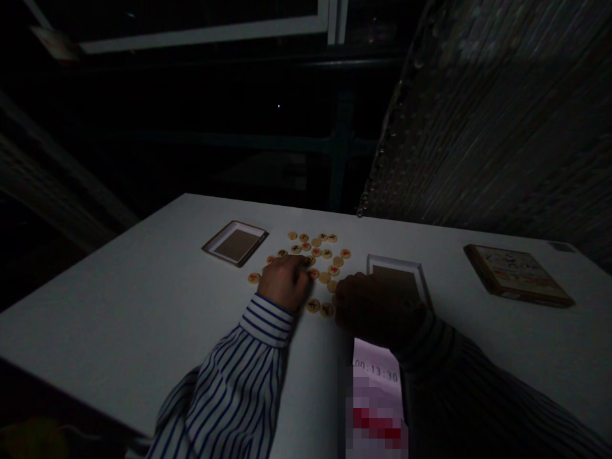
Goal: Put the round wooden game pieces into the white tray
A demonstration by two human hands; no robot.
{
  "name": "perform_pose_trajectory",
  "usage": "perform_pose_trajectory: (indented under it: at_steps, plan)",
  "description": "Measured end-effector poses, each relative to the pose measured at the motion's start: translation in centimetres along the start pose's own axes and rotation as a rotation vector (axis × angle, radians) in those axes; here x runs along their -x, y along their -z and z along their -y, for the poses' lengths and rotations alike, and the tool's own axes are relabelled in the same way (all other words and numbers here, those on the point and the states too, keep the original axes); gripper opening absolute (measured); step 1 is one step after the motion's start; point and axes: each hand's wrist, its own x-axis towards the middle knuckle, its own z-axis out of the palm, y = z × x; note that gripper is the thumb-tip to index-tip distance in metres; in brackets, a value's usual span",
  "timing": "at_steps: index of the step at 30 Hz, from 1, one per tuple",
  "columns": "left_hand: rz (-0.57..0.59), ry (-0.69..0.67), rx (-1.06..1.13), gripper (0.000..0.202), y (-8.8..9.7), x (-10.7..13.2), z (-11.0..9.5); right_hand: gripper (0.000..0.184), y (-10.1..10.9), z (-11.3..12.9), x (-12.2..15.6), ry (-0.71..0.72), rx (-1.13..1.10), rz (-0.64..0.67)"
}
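Round wooden Chinese chess pieces [316,252] with red or black characters lie loosely spread on the white table, some blank side up. My left hand [282,280] rests among them from the near left, its fingers curled downward and their tips partly hidden. Two pieces with black characters, one a chess piece [313,305], lie between my hands. My right hand [373,309], in deep shadow, is at the right edge of the spread with its fingers bent together by a partly covered piece. What either hand's fingers hold is hidden.
An open shallow box part [206,250] stands left of the pieces. Another open tray [371,259] lies partly behind my right hand. A closed printed box [519,275] is at the far right. A lit phone [377,357] lies below my right forearm. A bead curtain [478,127] hangs behind.
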Motion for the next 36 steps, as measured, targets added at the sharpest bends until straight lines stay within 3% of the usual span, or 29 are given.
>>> perform_pose_trajectory:
  at_steps: [8,36]
  plan:
    - [0.02,-0.038,0.01,0.027,-0.19,-0.03,-0.05,0.018,-0.09,-0.04,0.15,0.017,-0.01,-0.038]
    - [0.04,-0.067,0.061,0.028,-0.07,0.07,-0.24,0.019,-0.15,-0.04,0.01,-0.004,-0.032,0.009]
